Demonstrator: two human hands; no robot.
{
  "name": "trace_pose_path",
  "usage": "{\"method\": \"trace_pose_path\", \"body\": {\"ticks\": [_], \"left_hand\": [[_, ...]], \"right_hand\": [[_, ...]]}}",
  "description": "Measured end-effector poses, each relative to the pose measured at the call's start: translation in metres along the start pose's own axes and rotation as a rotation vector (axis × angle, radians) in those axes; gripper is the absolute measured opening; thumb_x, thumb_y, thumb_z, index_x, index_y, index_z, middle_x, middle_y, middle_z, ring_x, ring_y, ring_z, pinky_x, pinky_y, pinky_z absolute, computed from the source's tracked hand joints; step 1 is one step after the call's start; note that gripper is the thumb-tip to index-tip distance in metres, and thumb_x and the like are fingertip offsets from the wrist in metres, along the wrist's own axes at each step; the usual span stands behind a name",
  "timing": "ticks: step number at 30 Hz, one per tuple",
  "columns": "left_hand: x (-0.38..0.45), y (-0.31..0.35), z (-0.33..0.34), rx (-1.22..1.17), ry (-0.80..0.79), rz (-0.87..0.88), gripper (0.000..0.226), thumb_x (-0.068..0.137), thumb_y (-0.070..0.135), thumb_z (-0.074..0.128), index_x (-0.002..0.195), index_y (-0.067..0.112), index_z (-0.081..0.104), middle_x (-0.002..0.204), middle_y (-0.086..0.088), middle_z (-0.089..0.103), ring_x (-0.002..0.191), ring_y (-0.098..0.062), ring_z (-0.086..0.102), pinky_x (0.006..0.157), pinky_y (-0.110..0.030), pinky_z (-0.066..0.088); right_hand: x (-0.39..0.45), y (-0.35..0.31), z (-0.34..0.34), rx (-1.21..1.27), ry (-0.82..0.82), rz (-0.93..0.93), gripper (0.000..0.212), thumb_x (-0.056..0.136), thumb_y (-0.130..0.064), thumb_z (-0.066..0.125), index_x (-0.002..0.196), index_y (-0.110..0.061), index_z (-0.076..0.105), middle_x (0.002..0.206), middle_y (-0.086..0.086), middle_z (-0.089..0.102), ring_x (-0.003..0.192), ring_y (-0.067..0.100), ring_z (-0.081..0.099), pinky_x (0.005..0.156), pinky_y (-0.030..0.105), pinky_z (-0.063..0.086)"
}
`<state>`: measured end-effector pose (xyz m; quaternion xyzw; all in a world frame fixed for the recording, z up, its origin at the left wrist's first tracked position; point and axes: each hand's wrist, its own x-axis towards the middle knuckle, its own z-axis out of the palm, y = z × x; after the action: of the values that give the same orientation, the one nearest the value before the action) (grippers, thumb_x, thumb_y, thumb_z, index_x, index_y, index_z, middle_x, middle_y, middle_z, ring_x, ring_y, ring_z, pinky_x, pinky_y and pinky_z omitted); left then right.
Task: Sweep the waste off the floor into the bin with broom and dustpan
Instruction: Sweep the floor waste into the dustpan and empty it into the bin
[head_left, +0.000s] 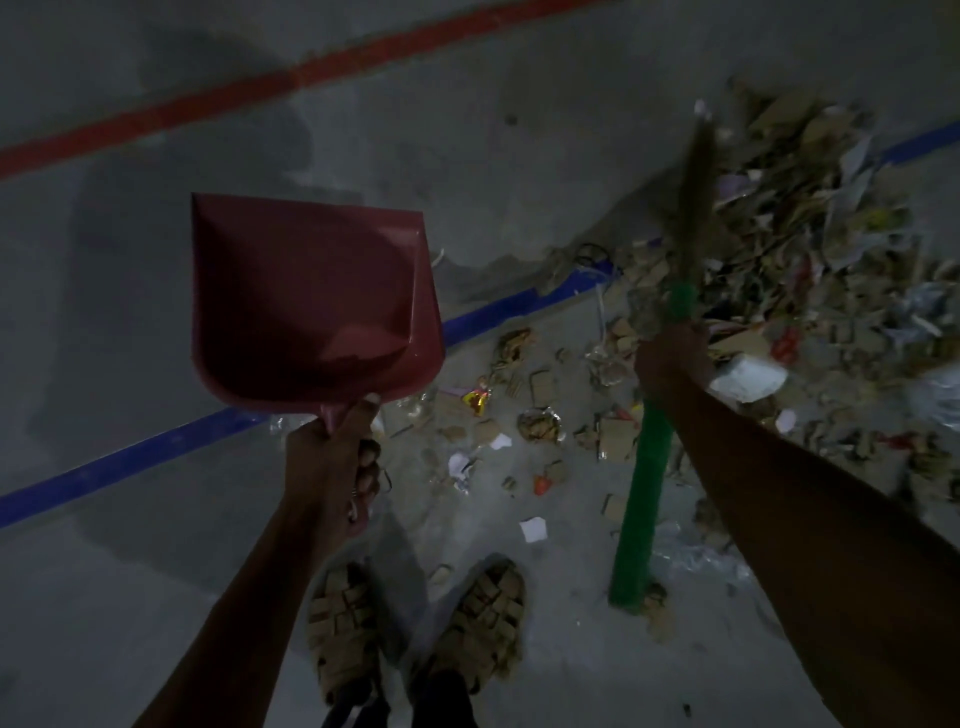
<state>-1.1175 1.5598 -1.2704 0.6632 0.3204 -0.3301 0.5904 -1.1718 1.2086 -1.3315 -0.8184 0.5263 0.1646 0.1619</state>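
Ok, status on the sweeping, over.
Left hand grips red dustpan, raised, empty. Right hand grips green broom. Waste on floor, unswept. No bin in view.

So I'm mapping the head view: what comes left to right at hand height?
Dustpan → left hand → scattered scraps → right hand on broom → waste pile.

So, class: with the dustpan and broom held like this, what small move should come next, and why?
Probably lower the dustpan to the floor beside the waste. The left hand holds it in the air and looks empty, while the right hand holds the broom over the waste.
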Motion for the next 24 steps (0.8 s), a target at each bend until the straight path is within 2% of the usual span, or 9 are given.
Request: {"method": "trace_pose_path", "body": {"ticks": [2, 4, 6, 8, 11, 13, 15, 18, 24], "left_hand": [[-0.002, -0.001, 0.005, 0.012, -0.004, -0.003, 0.042, 0.093, 0.037, 0.071, 0.069, 0.015, 0.044, 0.053, -0.002, 0.039, 0.032, -0.012, 0.032, 0.039, -0.014, 0.023], [-0.003, -0.003, 0.007, 0.019, 0.005, -0.003, 0.041, 0.094, 0.035, 0.07, 0.069, 0.014, 0.045, 0.052, -0.002, 0.04, 0.031, -0.011, 0.032, 0.037, -0.014, 0.023], [-0.004, -0.005, 0.006, 0.029, 0.0, 0.002, 0.04, 0.095, 0.033, 0.07, 0.069, 0.014, 0.045, 0.052, -0.002, 0.04, 0.031, -0.01, 0.031, 0.034, -0.014, 0.023], [-0.004, -0.007, 0.001, 0.034, -0.003, -0.01, 0.04, 0.095, 0.034, 0.069, 0.068, 0.016, 0.045, 0.051, 0.0, 0.039, 0.031, -0.01, 0.031, 0.035, -0.014, 0.024], [-0.004, -0.011, -0.01, 0.06, 0.013, -0.017, 0.041, 0.093, 0.037, 0.071, 0.067, 0.017, 0.045, 0.052, 0.001, 0.041, 0.034, -0.012, 0.032, 0.04, -0.016, 0.023], [-0.004, -0.015, -0.02, 0.058, 0.012, -0.002, 0.042, 0.091, 0.037, 0.071, 0.065, 0.018, 0.045, 0.051, 0.001, 0.041, 0.036, -0.013, 0.032, 0.042, -0.018, 0.023], [-0.005, -0.018, -0.03, 0.075, 0.027, -0.004, 0.042, 0.091, 0.039, 0.072, 0.065, 0.02, 0.044, 0.051, 0.002, 0.041, 0.036, -0.013, 0.032, 0.041, -0.017, 0.023], [-0.01, -0.023, -0.045, 0.09, 0.03, 0.0, 0.042, 0.091, 0.04, 0.072, 0.067, 0.02, 0.044, 0.052, 0.001, 0.041, 0.038, -0.013, 0.032, 0.04, -0.018, 0.024], [-0.034, -0.02, -0.066, 0.111, 0.047, -0.055, 0.045, 0.091, 0.044, 0.07, 0.066, 0.018, 0.043, 0.05, 0.0, 0.038, 0.036, -0.013, 0.03, 0.042, -0.016, 0.025]], "right_hand": [[-0.009, 0.011, 0.006, -0.037, 0.107, 0.04, 0.048, 0.097, -0.013, 0.049, 0.141, 0.003, 0.041, 0.146, 0.022, 0.036, 0.116, 0.042, 0.052, 0.091, 0.046, 0.046], [-0.022, 0.023, 0.012, -0.07, 0.17, 0.0, 0.055, 0.095, -0.01, 0.052, 0.145, 0.002, 0.035, 0.149, 0.021, 0.031, 0.115, 0.043, 0.053, 0.085, 0.046, 0.049], [-0.032, 0.031, 0.022, -0.079, 0.174, -0.068, 0.054, 0.094, -0.013, 0.047, 0.145, 0.001, 0.035, 0.145, 0.023, 0.036, 0.109, 0.042, 0.057, 0.081, 0.045, 0.051], [-0.047, 0.04, 0.037, -0.08, 0.102, -0.181, 0.051, 0.094, -0.017, 0.04, 0.142, -0.001, 0.04, 0.137, 0.025, 0.044, 0.097, 0.04, 0.062, 0.076, 0.044, 0.052], [-0.079, 0.044, 0.049, -0.037, 0.007, -0.343, 0.051, 0.096, -0.005, 0.046, 0.146, 0.001, 0.037, 0.146, 0.022, 0.038, 0.112, 0.042, 0.056, 0.087, 0.047, 0.052], [-0.104, 0.048, 0.059, -0.053, -0.12, -0.474, 0.052, 0.1, -0.007, 0.044, 0.151, -0.003, 0.033, 0.151, 0.019, 0.034, 0.117, 0.042, 0.054, 0.093, 0.049, 0.052], [-0.119, 0.06, 0.071, -0.125, -0.247, -0.553, 0.054, 0.1, -0.013, 0.044, 0.152, -0.012, 0.031, 0.152, 0.012, 0.033, 0.115, 0.042, 0.055, 0.09, 0.05, 0.051], [-0.138, 0.078, 0.077, -0.243, -0.312, -0.499, 0.053, 0.098, -0.015, 0.046, 0.149, -0.017, 0.032, 0.149, 0.006, 0.037, 0.109, 0.041, 0.059, 0.088, 0.05, 0.049], [-0.161, 0.098, 0.057, -0.083, -0.104, -0.096, 0.035, 0.1, -0.016, 0.047, 0.134, -0.006, 0.046, 0.125, 0.019, 0.058, 0.106, 0.043, 0.062, 0.09, 0.047, 0.049]]}}
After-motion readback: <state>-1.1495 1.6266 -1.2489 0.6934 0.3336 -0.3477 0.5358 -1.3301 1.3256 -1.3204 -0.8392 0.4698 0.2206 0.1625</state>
